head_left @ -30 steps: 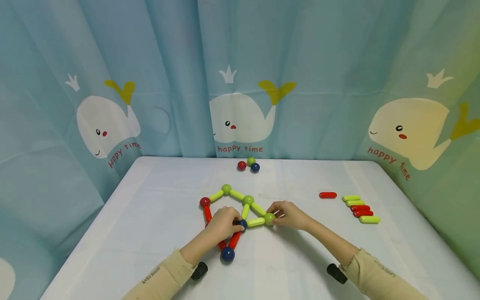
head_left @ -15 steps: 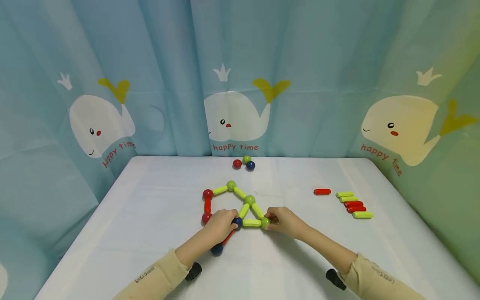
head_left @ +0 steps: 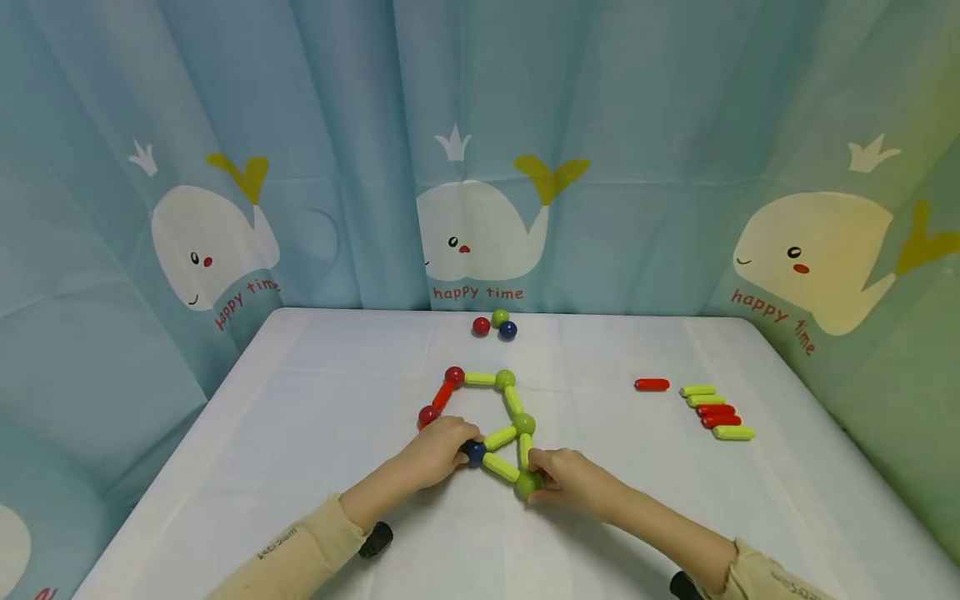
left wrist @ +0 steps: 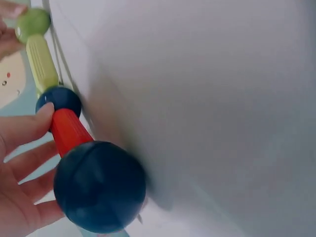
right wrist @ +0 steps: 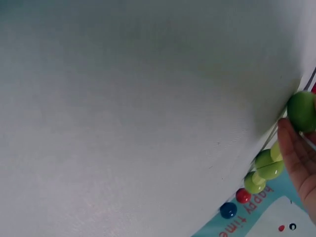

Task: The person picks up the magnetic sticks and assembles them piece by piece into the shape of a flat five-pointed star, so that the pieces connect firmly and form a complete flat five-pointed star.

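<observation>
A figure of sticks and balls lies on the white table. My left hand [head_left: 438, 450] pinches its dark blue ball [head_left: 474, 452], where yellow-green sticks meet; in the left wrist view a red stick [left wrist: 70, 131] joins this ball to a second blue ball [left wrist: 98, 187]. My right hand [head_left: 576, 483] grips the green ball [head_left: 527, 484] at the near corner of a yellow-green triangle. Another green ball [head_left: 524, 423] forms the triangle's far corner. Beyond run a green ball [head_left: 505, 380] and two red balls, one [head_left: 454, 377] farther back. My left hand hides part of the near-left side.
Three loose balls, among them a red one [head_left: 481, 327], sit at the table's back edge. On the right lie a lone red stick [head_left: 652, 384] and a row of red and yellow-green sticks [head_left: 720, 422]. A whale-print curtain [head_left: 360, 167] hangs behind.
The whole figure has turned clockwise between my hands. Its right green ball has come nearer with my right hand, while the far red and green balls have shifted right.
</observation>
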`<state>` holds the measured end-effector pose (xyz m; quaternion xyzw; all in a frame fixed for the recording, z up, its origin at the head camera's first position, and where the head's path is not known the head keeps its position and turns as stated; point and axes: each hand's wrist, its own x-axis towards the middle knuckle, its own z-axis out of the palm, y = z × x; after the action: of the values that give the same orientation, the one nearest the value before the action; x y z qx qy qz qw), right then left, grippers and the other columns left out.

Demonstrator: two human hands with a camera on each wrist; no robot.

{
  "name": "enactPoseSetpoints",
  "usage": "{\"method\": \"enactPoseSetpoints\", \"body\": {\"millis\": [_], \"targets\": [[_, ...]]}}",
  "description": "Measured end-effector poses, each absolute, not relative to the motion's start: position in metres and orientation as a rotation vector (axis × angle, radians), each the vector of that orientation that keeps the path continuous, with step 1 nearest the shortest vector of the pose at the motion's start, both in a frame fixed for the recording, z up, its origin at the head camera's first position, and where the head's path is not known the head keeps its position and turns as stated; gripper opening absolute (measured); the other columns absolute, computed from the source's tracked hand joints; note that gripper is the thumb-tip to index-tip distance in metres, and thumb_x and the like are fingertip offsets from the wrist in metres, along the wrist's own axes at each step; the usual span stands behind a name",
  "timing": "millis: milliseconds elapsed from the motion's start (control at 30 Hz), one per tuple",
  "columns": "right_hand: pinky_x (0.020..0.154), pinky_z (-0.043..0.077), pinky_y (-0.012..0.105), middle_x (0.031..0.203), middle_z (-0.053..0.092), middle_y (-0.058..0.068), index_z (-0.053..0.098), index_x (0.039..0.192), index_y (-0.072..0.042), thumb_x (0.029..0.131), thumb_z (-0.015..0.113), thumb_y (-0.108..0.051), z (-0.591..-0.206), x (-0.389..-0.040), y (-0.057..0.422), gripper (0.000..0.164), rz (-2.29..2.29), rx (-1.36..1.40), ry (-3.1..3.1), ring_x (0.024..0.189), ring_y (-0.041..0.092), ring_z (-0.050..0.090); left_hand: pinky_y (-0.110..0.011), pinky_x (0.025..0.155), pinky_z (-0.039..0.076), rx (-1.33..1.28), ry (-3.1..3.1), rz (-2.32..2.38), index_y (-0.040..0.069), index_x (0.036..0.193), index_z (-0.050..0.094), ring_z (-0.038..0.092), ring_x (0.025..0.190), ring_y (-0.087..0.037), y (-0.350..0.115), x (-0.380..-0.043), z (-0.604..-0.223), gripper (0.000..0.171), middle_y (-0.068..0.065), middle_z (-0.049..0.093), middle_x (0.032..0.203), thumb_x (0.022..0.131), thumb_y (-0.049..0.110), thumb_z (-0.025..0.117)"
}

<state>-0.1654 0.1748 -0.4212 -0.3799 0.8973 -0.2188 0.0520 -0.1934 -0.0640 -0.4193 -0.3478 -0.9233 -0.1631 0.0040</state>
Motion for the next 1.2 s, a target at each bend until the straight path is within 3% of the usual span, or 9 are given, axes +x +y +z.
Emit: {"method": "enactPoseSetpoints", "body": {"millis": [167, 333, 700, 967, 1200], "targets": [[0.066, 0.049, 0.010, 0.087, 0.068, 0.003, 0.061, 0.092, -0.003, 0.081, 0.071, -0.005, -0.421, -0.160, 0.164, 0.015, -0.591, -1.321, 2.670, 0.077, 0.000, 0.060, -0.035, 0.094, 0.049, -1.082, -2.875, -0.543, 0.005, 0.105, 0.069, 0.061, 0.109, -0.024, -0.075, -0.195, -0.420, 0.026, -0.007, 0.069, 0.108, 0.080, 0.000, 0.070], [0.072, 0.049, 0.011, 0.092, 0.069, 0.002, 0.064, 0.097, -0.003, 0.083, 0.069, -0.005, -0.421, -0.158, 0.151, 0.016, -0.500, -1.444, 2.662, 0.084, 0.003, 0.063, -0.036, 0.091, 0.050, -0.979, -2.861, -0.565, 0.007, 0.104, 0.070, 0.060, 0.106, -0.025, -0.079, -0.194, -0.423, 0.023, -0.007, 0.070, 0.107, 0.082, 0.004, 0.070], [0.095, 0.047, 0.022, 0.126, 0.062, 0.003, 0.053, 0.132, -0.005, 0.088, 0.065, -0.013, -0.417, -0.158, 0.132, 0.046, -0.367, -1.466, 2.482, 0.118, 0.014, 0.057, -0.037, 0.084, 0.052, -0.907, -2.874, -0.647, 0.003, 0.092, 0.074, 0.064, 0.093, -0.023, -0.087, -0.204, -0.424, 0.013, -0.006, 0.073, 0.091, 0.080, 0.001, 0.070], [0.094, 0.049, 0.030, 0.121, 0.064, 0.003, 0.059, 0.125, -0.006, 0.090, 0.062, -0.012, -0.409, -0.170, 0.169, 0.035, -0.494, -1.328, 2.563, 0.114, 0.017, 0.058, -0.036, 0.081, 0.052, -0.856, -2.943, -0.715, 0.004, 0.094, 0.074, 0.064, 0.093, -0.022, -0.089, -0.208, -0.420, 0.013, -0.007, 0.072, 0.093, 0.082, 0.002, 0.068], [0.087, 0.052, 0.037, 0.109, 0.068, 0.004, 0.066, 0.112, -0.005, 0.088, 0.063, -0.007, -0.403, -0.181, 0.228, 0.024, -0.551, -1.165, 2.756, 0.103, 0.022, 0.063, -0.021, 0.063, 0.045, -0.874, -3.020, -0.811, 0.008, 0.103, 0.072, 0.057, 0.076, -0.008, -0.080, -0.199, -0.415, 0.017, -0.005, 0.072, 0.101, 0.087, 0.011, 0.066]]}}
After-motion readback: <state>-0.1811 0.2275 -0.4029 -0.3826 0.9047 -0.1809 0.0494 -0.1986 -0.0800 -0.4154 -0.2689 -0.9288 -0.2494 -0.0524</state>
